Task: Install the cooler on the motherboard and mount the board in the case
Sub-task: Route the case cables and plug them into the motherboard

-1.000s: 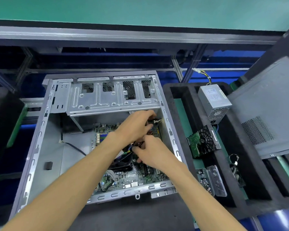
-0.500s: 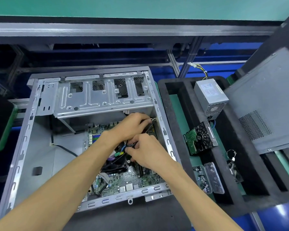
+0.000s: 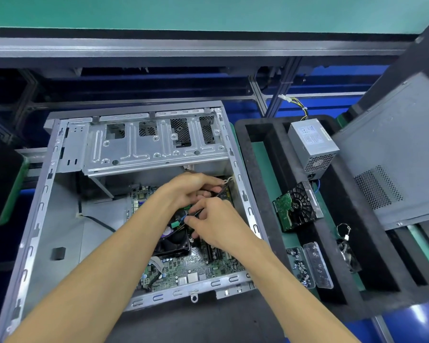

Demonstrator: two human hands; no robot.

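The grey metal case (image 3: 39,219) lies open on the bench. Inside it sits the green motherboard (image 3: 198,266), with the black fan cooler (image 3: 175,241) on top of it. My left hand (image 3: 191,188) reaches over the cooler toward the case's right wall and pinches a thin dark cable with a white clip end (image 3: 227,180). My right hand (image 3: 216,222) is just below it, its fingers closed on thin coloured wires (image 3: 183,219) above the cooler. Both hands hide the upper part of the board.
A drive cage (image 3: 146,147) spans the far end of the case. To the right a black foam tray (image 3: 255,184) holds a power supply (image 3: 312,144), a hard drive (image 3: 296,210), a screw box (image 3: 300,267) and a clear strip (image 3: 317,266). A grey side panel (image 3: 394,157) leans at far right.
The view has shifted slightly, so the case sits further left in frame. Both hands stay over the cooler; the right hand has drawn the coloured wires a little toward me.
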